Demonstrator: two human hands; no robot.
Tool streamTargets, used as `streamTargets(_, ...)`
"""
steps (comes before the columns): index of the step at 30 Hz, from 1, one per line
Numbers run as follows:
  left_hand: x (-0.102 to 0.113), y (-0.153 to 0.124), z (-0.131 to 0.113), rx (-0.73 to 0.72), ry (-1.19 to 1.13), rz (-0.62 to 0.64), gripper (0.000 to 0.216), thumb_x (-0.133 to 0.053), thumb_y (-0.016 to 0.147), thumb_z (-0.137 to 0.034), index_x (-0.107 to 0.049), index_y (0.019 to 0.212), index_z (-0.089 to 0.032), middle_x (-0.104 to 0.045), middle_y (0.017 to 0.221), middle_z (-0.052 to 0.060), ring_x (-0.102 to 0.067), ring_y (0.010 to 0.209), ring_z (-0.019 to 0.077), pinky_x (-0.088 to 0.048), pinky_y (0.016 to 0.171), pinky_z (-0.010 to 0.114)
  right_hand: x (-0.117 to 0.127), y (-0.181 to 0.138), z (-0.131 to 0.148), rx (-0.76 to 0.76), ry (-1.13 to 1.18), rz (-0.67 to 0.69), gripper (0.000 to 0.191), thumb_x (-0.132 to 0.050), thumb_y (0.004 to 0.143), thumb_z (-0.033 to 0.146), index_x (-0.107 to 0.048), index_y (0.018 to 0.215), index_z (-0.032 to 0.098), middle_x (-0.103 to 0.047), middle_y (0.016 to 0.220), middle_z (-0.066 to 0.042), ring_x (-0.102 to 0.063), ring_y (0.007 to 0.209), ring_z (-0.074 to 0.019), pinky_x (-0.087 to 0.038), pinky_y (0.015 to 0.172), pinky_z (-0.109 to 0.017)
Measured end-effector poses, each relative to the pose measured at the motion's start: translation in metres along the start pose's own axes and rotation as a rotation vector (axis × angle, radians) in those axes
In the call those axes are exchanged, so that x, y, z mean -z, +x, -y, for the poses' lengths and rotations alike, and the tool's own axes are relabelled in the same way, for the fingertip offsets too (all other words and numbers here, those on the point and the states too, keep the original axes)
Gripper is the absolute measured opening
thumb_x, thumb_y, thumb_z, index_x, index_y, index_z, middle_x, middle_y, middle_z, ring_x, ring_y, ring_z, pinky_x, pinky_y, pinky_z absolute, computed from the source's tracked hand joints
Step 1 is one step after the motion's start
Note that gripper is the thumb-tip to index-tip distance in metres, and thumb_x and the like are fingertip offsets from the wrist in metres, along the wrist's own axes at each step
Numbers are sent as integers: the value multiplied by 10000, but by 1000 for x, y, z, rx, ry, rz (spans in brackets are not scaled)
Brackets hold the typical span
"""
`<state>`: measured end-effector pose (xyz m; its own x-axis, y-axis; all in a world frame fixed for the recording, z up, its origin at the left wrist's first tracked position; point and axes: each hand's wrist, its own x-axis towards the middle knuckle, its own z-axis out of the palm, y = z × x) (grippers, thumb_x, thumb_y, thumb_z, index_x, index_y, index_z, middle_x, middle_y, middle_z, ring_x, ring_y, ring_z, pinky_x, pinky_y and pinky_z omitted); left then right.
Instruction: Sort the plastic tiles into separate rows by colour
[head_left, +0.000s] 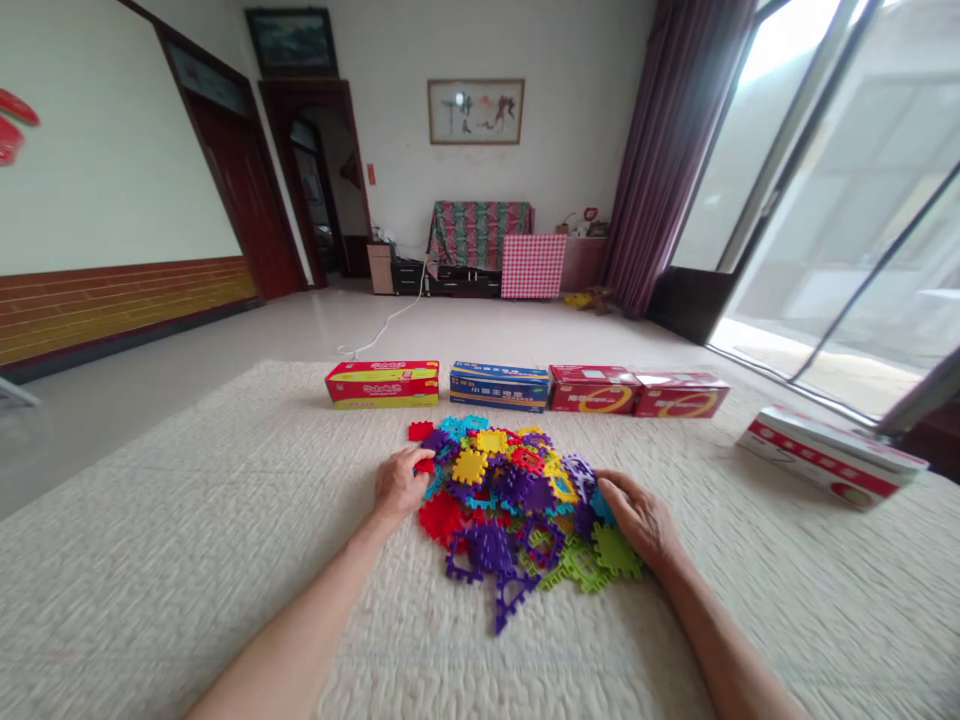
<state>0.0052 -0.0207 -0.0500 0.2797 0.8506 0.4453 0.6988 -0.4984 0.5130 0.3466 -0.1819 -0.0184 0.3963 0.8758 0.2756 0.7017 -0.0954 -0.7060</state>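
A heap of flat interlocking plastic puzzle pieces point(517, 490) in purple, red, yellow, green and blue lies on a cream quilted mat point(187, 560). My left hand point(399, 482) rests at the heap's left edge, its fingers curled on a red piece point(424, 466). My right hand point(639, 518) lies at the heap's right edge, fingers bent and pressed against the pieces. A loose red piece point(421, 431) lies just beyond the heap.
Behind the heap stands a row of boxes: a red-and-yellow box point(382, 384), a blue box point(499, 386), and two red boxes point(637, 392). A white-and-red box point(829, 455) lies at the right. Glass sliding doors point(840, 200) line the right side.
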Motion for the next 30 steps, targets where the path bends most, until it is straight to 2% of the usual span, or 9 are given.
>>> streamTargets(11, -1, 1, -5, -68, -58, -80, 343, -472, 760, -94, -674, 1020, -191, -702, 1041, 46, -635, 989, 176, -479, 919, 301, 0, -1, -2, -4, 42, -15, 521, -425, 792, 579, -694, 993, 180, -718, 989, -70, -639, 962, -263, -464, 858, -336)
streamTargets(21, -2, 5, -3, -19, -104, -173, 349, -470, 789, -164, -646, 1085, -223, -693, 1091, 30, -637, 1013, 166, -487, 922, 288, -5, 9, -1, 2, 59, 2, 532, -424, 779, 589, -692, 977, 174, -714, 988, -89, -634, 963, -275, -460, 873, -361)
streamTargets(27, -5, 2, -3, -75, -63, -195, 384, -434, 831, -182, -586, 1183, -208, -666, 1154, 58, -610, 1066, 170, -465, 958, 315, -6, 12, -6, -15, 119, -27, 546, -427, 766, 609, -697, 965, 177, -715, 999, -92, -636, 972, -279, -468, 866, -364)
streamTargets(30, -3, 1, -4, -49, -17, -207, 385, -419, 849, -198, -573, 1202, -219, -658, 1168, 53, -596, 1091, 164, -448, 979, 310, -6, 10, -7, -9, 146, -34, 533, -423, 772, 601, -694, 942, 175, -718, 982, -98, -641, 954, -275, -475, 853, -361)
